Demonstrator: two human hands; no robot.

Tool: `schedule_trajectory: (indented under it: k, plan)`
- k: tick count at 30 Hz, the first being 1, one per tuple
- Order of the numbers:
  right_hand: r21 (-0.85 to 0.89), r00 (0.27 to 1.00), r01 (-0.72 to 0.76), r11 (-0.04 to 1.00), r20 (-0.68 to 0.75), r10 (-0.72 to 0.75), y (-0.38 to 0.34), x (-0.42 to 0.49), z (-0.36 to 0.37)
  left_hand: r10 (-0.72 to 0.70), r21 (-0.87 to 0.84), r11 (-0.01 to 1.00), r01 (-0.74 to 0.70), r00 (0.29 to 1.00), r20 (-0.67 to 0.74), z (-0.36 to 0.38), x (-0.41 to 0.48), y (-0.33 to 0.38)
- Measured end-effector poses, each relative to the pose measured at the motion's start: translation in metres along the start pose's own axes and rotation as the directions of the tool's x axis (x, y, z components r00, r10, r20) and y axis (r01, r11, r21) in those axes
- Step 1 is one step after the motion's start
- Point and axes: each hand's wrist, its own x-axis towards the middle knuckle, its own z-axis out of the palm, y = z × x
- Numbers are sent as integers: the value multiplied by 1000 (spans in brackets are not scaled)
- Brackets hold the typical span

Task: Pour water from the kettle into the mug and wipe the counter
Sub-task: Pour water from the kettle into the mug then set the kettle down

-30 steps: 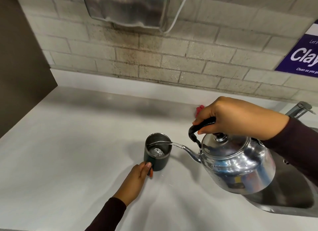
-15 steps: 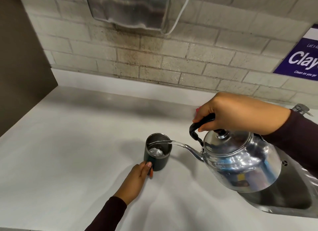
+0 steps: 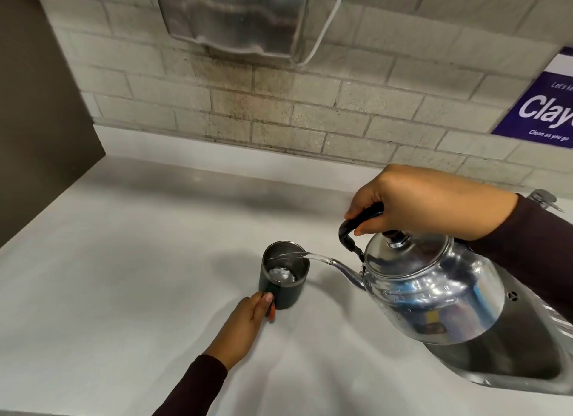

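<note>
A dark mug [image 3: 286, 287] with a steel inside stands upright on the white counter [image 3: 124, 291]. My left hand [image 3: 245, 325] grips its handle from the near side. My right hand [image 3: 424, 201] is closed on the black handle of a shiny steel kettle [image 3: 434, 294], held tilted in the air to the right of the mug. A thin stream of water runs from the spout into the mug, where water froths at the bottom. A red thing seen earlier behind my right hand is hidden now.
A steel sink [image 3: 527, 363] lies under and right of the kettle, with a tap [image 3: 544, 197] behind my right wrist. A metal dispenser [image 3: 235, 15] hangs on the brick wall above. A purple sign [image 3: 542, 111] is at the right. A dark panel [image 3: 37, 121] bounds the left.
The kettle and my right hand have risen a little and tipped further. Water keeps running into the mug. My left hand stays on the mug handle.
</note>
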Motion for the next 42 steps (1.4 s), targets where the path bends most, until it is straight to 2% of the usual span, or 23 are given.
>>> schedule_trajectory:
  k: [4,7,9,14,21,25,29,36,42]
  plan:
    - [20,998,5,1000,-56,-4,6,-8,7,-6,-8,1000,6,1000,12,-3,-1,4]
    - [138,990,-40,990,-126,58,14,-24,18,-24,-36,999,24,1000,3,-8,-1,8]
    - [239,970,-82,968,-202,132,21,-40,32,-26,-51,998,22,997,-67,-13,-2,11]
    - [500,861,-147,853,-360,359,41,-72,72,-31,-119,993,-3,958,-286,-27,0,22]
    - [754,678,-129,644,-407,612,71,-70,94,-16,-138,990,-35,935,-354,-42,7,42]
    - [786,605,-99,610,-439,664,93,-39,93,-16,-130,991,-35,929,-370,-45,14,50]
    - [781,592,-76,620,-465,658,118,15,95,-14,-129,991,-39,921,-389,-47,20,50]
    - [773,696,-129,621,-376,612,148,108,116,-30,-160,986,-38,914,-405,-48,30,50]
    - [782,720,-223,581,-270,640,169,126,138,-58,-166,986,-5,926,-372,-35,25,48]
